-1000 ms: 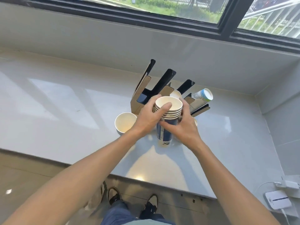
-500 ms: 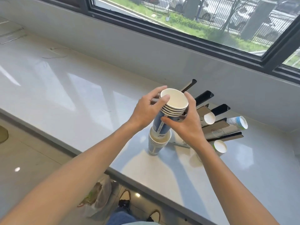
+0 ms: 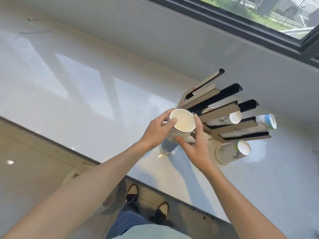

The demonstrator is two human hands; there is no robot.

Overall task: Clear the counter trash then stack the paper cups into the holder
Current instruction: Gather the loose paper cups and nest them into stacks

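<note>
A tall stack of nested paper cups [image 3: 181,125], white inside with blue sides, stands on the white counter [image 3: 86,94] just in front of the cup holder. My left hand [image 3: 159,130] grips the stack from the left, fingers over the top rim. My right hand [image 3: 193,144] holds it from the right and below. The cardboard-and-black slotted cup holder [image 3: 222,111] stands behind, with white cups [image 3: 224,119] in one slot and a blue-rimmed stack [image 3: 255,126] in another. A short stack of printed cups [image 3: 231,152] lies on its side by the holder's base.
The wall and a dark window frame [image 3: 241,23] run behind the counter. The counter's front edge [image 3: 82,152] crosses diagonally, with tiled floor, a plastic bag [image 3: 114,199] and my shoes [image 3: 146,202] below it.
The lifted blue cups have been pushed down into the lower stack on the counter, making one taller stack. My view swung left and tilted.
</note>
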